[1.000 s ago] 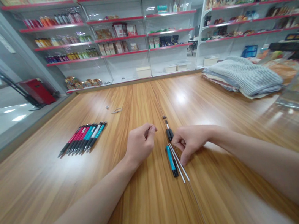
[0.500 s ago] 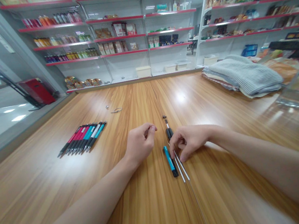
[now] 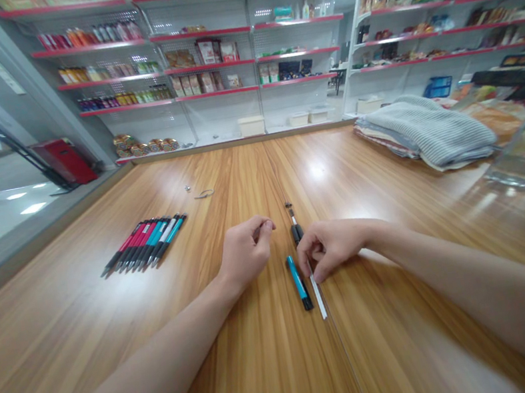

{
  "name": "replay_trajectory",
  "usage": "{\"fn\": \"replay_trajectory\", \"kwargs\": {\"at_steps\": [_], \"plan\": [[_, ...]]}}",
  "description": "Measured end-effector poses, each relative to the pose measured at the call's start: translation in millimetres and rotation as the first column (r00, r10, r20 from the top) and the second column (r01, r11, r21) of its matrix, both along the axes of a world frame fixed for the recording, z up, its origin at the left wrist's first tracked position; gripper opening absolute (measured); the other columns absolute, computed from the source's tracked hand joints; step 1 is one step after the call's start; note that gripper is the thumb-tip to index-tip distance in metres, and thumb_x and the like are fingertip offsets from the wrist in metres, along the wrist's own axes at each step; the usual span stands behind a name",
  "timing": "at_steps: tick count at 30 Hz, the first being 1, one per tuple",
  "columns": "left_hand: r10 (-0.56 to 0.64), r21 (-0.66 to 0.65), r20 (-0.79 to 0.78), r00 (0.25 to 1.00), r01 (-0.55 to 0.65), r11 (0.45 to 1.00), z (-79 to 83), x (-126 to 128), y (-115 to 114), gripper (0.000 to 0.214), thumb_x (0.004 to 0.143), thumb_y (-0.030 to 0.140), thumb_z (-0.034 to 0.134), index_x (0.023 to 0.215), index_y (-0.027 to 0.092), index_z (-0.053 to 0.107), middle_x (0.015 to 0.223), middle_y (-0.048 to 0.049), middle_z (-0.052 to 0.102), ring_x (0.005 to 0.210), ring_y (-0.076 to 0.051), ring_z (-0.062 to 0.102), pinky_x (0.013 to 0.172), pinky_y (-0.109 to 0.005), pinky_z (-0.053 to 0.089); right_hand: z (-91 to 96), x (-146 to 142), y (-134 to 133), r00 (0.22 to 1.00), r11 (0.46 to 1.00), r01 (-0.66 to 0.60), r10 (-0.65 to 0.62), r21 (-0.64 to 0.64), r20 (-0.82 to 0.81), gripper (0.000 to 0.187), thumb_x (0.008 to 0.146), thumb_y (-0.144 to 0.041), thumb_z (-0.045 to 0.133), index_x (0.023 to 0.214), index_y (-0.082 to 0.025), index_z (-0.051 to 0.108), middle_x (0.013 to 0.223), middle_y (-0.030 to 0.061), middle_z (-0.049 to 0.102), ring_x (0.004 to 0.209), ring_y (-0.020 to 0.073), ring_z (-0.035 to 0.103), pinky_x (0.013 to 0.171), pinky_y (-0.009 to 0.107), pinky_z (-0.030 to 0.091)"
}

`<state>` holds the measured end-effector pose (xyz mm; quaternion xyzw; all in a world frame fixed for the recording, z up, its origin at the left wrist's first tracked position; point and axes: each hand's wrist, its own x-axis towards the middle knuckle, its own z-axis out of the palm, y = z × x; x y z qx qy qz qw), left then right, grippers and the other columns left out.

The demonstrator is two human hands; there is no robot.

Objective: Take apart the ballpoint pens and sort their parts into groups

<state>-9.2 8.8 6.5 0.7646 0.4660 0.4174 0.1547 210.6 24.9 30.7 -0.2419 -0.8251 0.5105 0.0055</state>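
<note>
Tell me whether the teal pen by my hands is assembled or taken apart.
Taken apart: the teal barrel lies separate, a black piece beyond it, the white refill beside it at the right hand.

On a long table (image 3: pixel 118 357), a person's left hand (image 3: pixel 246 251) and right hand (image 3: pixel 333 246) rest side by side at the centre. Between them lies a pen barrel (image 3: pixel 299 283), with a refill (image 3: pixel 318 296) just to its right, its far end under the right fingertips. A row of pens (image 3: pixel 146 242) lies well to the left, folded cloths (image 3: pixel 429 133) at the far right, and shelves (image 3: pixel 213 63) stand behind.
</note>
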Motion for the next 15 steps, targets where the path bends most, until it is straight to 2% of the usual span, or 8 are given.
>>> {"fn": "replay_trajectory", "kwargs": {"at_steps": [11, 15], "plan": [[0.003, 0.012, -0.019, 1.000, -0.003, 1.000, -0.3, 0.2, 0.7, 0.028, 0.090, 0.034, 0.045, 0.082, 0.016, 0.066, 0.057, 0.0022, 0.052, 0.050, -0.009, 0.044, 0.048, -0.020, 0.031, -3.3, 2.2, 2.1, 1.000, 1.000, -0.014, 0.014, 0.006, 0.011, 0.039, 0.070, -0.042, 0.076, 0.093, -0.011, 0.070, 0.051, -0.0064, 0.049, 0.044, 0.0048, 0.039, 0.042, 0.017, 0.027], [0.004, 0.016, -0.022, 1.000, -0.004, 1.000, -0.2, -0.1, 0.6, 0.028, 0.090, 0.033, 0.045, 0.082, 0.016, 0.066, 0.055, 0.0023, 0.051, 0.050, -0.009, 0.044, 0.048, -0.020, 0.031, -4.3, 2.6, 3.2, 0.999, 0.999, -0.042, 0.042, 0.019, -0.008, 0.037, 0.071, -0.041, 0.075, 0.092, -0.011, 0.072, 0.058, -0.0030, 0.056, 0.049, 0.0056, 0.043, 0.045, 0.017, 0.030]]}}
